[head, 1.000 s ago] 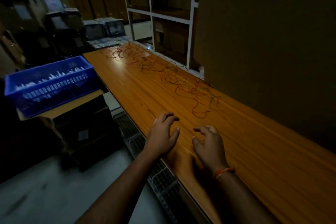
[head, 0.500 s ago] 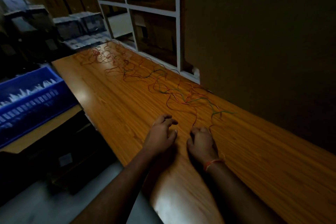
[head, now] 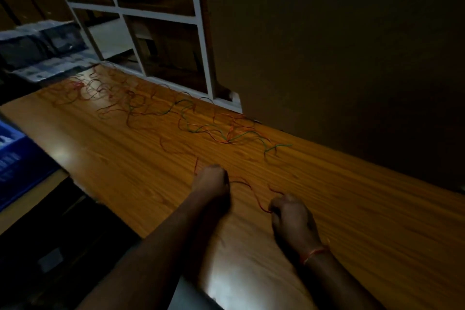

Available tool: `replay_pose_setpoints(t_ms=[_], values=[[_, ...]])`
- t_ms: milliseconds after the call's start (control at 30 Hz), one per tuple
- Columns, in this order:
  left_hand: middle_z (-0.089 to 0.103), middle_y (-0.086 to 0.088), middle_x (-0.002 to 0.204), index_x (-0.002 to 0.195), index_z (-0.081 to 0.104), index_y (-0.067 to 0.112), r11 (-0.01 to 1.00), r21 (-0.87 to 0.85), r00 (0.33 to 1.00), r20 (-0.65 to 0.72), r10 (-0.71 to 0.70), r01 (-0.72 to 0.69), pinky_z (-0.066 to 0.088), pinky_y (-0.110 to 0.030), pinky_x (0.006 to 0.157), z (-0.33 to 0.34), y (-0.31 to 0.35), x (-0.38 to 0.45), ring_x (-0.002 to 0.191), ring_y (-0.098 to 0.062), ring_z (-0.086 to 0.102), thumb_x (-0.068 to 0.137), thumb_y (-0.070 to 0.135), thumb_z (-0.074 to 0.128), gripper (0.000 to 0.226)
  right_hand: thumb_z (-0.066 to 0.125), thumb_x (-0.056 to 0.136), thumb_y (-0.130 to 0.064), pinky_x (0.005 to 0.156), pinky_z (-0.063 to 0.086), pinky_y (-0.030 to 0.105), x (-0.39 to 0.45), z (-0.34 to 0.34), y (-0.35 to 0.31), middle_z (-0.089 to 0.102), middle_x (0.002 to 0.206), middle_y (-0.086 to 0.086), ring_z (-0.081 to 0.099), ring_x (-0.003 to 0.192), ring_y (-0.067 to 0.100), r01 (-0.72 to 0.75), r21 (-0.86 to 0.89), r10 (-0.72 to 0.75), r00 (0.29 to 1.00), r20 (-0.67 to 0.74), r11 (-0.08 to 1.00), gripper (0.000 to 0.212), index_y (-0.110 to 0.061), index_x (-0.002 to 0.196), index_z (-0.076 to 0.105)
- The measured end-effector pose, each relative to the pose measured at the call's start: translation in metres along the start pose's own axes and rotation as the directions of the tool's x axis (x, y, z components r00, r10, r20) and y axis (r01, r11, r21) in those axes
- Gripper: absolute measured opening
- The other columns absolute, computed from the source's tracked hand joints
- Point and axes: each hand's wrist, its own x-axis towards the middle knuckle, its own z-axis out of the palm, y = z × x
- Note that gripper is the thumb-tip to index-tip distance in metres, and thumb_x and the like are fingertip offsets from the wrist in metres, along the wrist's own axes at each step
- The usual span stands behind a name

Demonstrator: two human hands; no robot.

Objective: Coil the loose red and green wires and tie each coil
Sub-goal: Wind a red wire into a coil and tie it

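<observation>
One red wire [head: 254,190] sags between both fists at lower centre: left hand [head: 210,181] and right hand [head: 289,214] each grip it. Loose red and green wires [head: 201,121] sprawl mid-frame across the wooden table [head: 352,209].

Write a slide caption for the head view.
Both hands grip a red wire on the table.
</observation>
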Motion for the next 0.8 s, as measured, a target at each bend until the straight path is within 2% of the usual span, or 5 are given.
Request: replay_pose_setpoints(t_ms=[267,433,500,633,800], values=[[0.076,-0.009,0.101,0.102,0.076,0.019,0.989,-0.106,0.992,0.057,0.111,-0.104,0.058,-0.036,0.084,0.007,0.030,-0.046,0.098,-0.029,0.070,0.091,0.028,0.059,0.023,0.067,0.093,-0.034,0.071,0.042,0.027,-0.047,-0.020,0.023,0.056,0.099,0.003,0.057,0.083,0.021,-0.282,0.035,0.282,0.934,-0.220,0.959,0.025,-0.015,0.077,0.072],[0.074,0.010,0.075,0.077,0.078,0.027,0.923,-0.338,0.958,0.147,0.245,-0.185,0.053,-0.021,0.068,0.022,0.059,-0.088,0.071,0.001,0.066,0.087,0.022,0.061,0.021,0.072,0.091,-0.023,0.075,0.043,0.028,-0.081,-0.030,0.049,0.061,0.106,0.010,0.062,0.092,0.028,-0.452,0.109,0.462,0.823,-0.330,0.885,0.015,-0.013,0.080,0.073],[0.075,0.009,0.073,0.077,0.079,0.023,0.861,-0.477,0.932,0.201,0.301,-0.175,0.049,-0.016,0.063,0.028,0.078,-0.110,0.066,0.006,0.065,0.091,0.015,0.059,0.026,0.071,0.086,-0.010,0.079,0.047,0.031,-0.099,-0.035,0.061,0.060,0.106,0.012,0.061,0.090,0.031,-0.446,0.218,0.497,0.777,-0.386,0.868,0.003,-0.011,0.083,0.072],[0.079,-0.009,0.083,0.080,0.080,0.013,0.717,-0.692,0.859,0.315,0.404,-0.084,0.058,-0.030,0.078,0.042,0.112,-0.145,0.082,-0.018,0.075,0.097,0.010,0.057,0.028,0.067,0.084,-0.001,0.082,0.054,0.035,-0.128,-0.051,0.080,0.055,0.115,0.008,0.057,0.082,0.017,-0.374,0.505,0.599,0.686,-0.413,0.778,0.020,-0.013,0.100,0.071],[0.073,-0.023,0.079,0.094,0.069,-0.015,0.484,-0.869,0.877,0.310,0.366,0.105,0.056,-0.026,0.060,0.050,0.165,-0.184,0.070,-0.023,0.074,0.099,-0.005,0.050,0.023,0.074,0.090,-0.015,0.095,0.047,0.030,-0.158,-0.075,0.113,0.069,0.113,0.006,0.063,0.103,0.019,-0.286,0.723,0.681,0.651,-0.334,0.629,0.014,-0.012,0.104,0.077]])
